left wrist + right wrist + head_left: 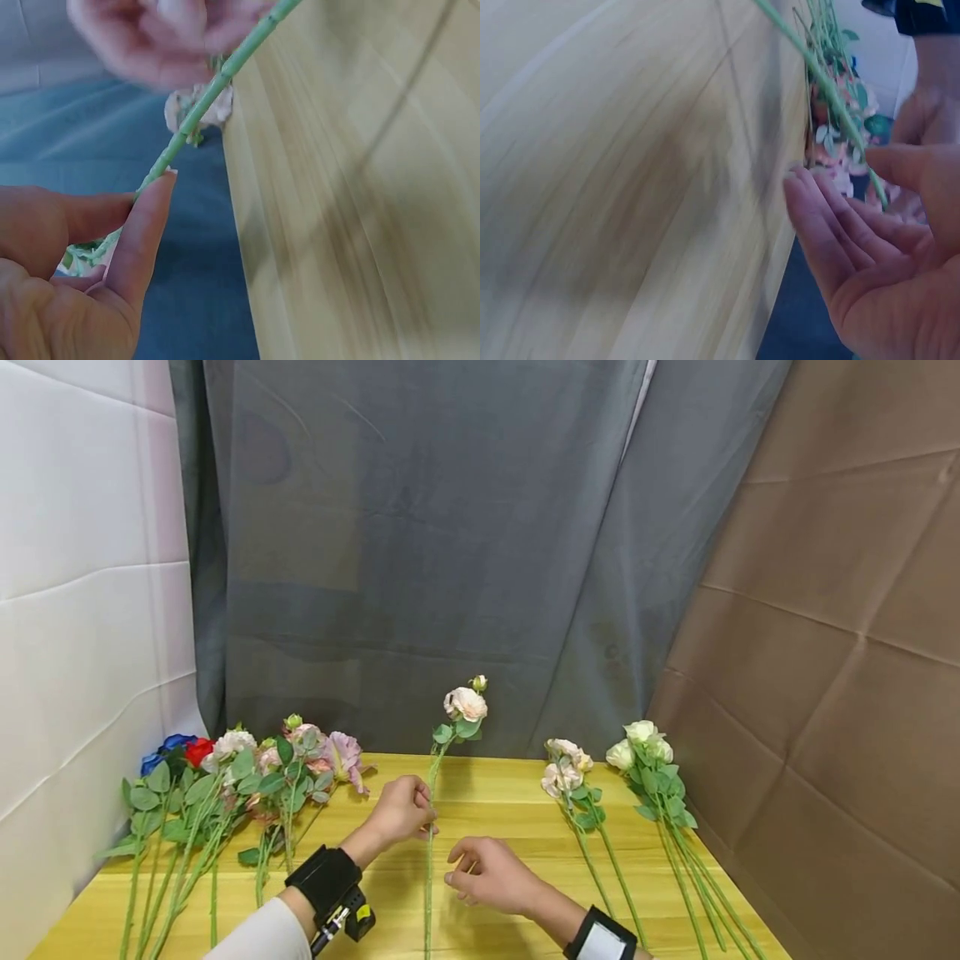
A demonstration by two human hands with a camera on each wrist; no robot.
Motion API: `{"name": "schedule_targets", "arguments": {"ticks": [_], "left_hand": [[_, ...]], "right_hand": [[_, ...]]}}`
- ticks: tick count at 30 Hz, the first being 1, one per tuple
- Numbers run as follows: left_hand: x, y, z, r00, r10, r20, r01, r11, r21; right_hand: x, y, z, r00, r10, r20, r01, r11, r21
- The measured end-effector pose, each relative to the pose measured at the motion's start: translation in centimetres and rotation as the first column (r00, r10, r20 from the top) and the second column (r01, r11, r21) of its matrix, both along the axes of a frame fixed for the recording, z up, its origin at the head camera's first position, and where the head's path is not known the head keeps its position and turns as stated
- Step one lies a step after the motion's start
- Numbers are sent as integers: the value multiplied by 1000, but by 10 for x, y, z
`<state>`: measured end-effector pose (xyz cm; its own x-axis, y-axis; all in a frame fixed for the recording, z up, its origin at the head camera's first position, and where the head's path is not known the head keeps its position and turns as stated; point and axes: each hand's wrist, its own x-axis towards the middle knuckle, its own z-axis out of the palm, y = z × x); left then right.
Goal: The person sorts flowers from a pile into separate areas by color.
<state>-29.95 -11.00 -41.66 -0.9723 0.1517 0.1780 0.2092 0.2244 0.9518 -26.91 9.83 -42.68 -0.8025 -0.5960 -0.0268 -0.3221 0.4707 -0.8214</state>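
My left hand (403, 810) pinches the green stem of a pale pink flower (466, 703) between thumb and fingertips, above the middle of the table. The flower stands nearly upright, its bloom and a small bud at the top and its stem (196, 112) running down toward me. In the left wrist view, thumb and forefinger meet on that stem. Just right of the stem, my right hand (495, 875) is held with its fingers loosely bent and nothing in its grasp. The right wrist view has its fingers (825, 225) apart from the thumb, near the stem.
On the left of the wooden table (375, 910) lies a mixed heap of flowers, with blue, red (199, 751), white and pink (343, 758) blooms. Pale pink flowers (562, 768) lie right of centre, and white roses (642, 745) farther right. Grey cloth (420, 560) hangs behind.
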Motion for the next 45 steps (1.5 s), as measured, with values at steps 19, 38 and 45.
{"name": "schedule_targets", "arguments": {"ticks": [19,38,45], "left_hand": [[-5,26,1,983,-103,-154,98,994,-39],[10,-93,-14,976,94,-195,-175,872,-456],[20,-137,-6,964,234,-126,-258,716,-648]], "right_hand": [[0,-1,2,988,-155,-12,153,981,-119],[9,106,10,925,-351,-146,361,932,46],[6,142,9,877,-438,-197,467,874,137]]}}
